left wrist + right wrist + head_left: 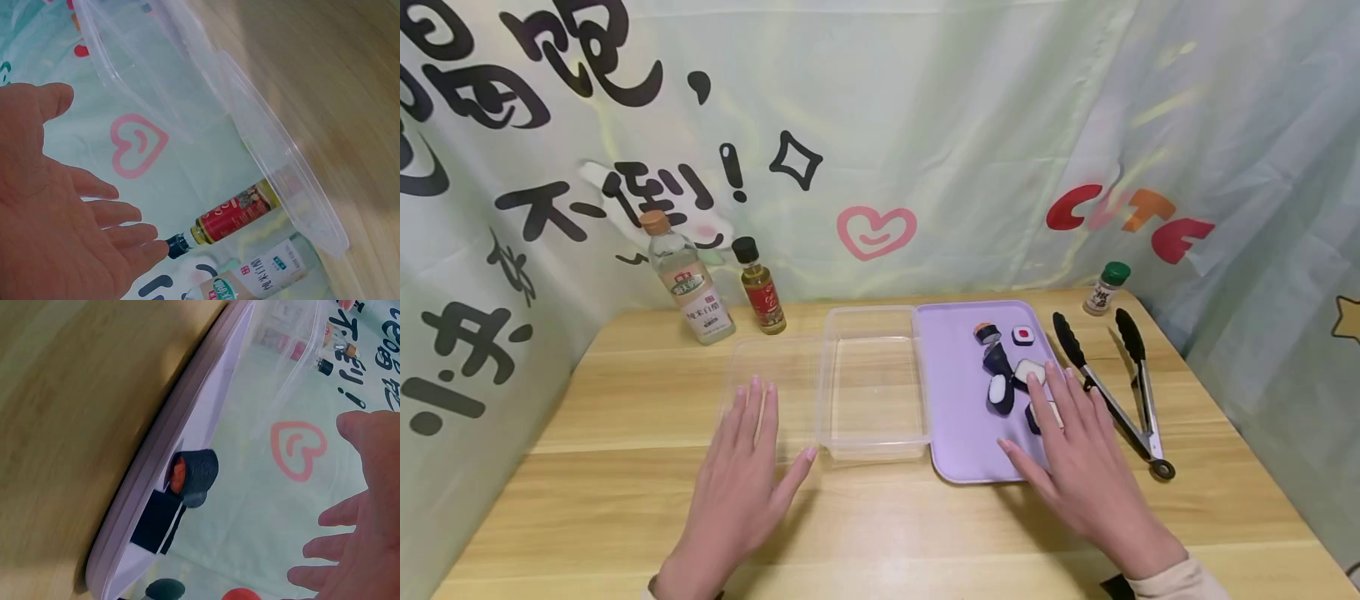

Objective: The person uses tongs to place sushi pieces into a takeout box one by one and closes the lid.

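Lilac plastic tray (958, 433) sits right of the clear container (872, 379) on the desk (625, 492); both hands lie flat with fingers spread, holding nothing; the right hand (1078, 462) covers the near sushi pieces (1002, 393) and could knock them off the tray; the left hand (737, 483) touches the lid (752, 362), which may skid.

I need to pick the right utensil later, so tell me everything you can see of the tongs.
The tongs look like metal with black tips on both arms. They lie flat on the wooden table, right of the purple tray, arms spread, tips toward the backdrop, the hinge with a ring nearest the person. Nothing touches them; the right hand is close beside.
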Available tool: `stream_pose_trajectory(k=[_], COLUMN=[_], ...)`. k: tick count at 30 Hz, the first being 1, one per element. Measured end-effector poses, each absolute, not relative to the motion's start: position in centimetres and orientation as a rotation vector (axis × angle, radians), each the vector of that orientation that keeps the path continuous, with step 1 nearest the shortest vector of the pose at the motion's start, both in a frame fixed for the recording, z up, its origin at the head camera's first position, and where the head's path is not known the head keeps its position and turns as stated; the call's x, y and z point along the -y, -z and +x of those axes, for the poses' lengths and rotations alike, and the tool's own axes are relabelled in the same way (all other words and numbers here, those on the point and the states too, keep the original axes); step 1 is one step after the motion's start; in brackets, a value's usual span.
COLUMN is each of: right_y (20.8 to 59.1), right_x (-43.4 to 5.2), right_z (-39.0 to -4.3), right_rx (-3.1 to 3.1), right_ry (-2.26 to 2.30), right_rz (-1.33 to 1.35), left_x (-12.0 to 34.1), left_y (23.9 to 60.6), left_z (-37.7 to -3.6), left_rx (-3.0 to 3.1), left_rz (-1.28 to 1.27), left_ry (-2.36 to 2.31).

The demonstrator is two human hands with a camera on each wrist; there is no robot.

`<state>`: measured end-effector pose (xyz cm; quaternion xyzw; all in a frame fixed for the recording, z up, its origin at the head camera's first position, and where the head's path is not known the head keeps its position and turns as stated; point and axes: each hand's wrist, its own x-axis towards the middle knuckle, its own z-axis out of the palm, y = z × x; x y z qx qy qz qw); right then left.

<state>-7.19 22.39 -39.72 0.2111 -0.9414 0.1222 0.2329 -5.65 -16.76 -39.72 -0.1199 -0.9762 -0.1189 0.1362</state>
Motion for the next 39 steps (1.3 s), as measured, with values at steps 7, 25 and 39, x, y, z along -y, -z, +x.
stream_pose_trajectory(k=[7, 25, 39], right_y=[39.3, 39.4, 40.0], right_x=[-23.5, -27.4, -30.8], right_z=[-7.4, -8.5, -9.6], right_rx=[2.624, 2.688, 2.804], right_ry=[-0.358, -0.424, -0.556], right_rz=[0.504, 0.321, -0.062], left_x=[16.6, 16.1, 15.5], left_y=[39.4, 39.8, 39.8], left_z=[-6.1, -7.7, -8.9], left_rx=[2.901, 2.917, 2.966], left_rz=[-0.338, -0.282, -0.16], left_ry=[0.494, 0.929, 1.199])
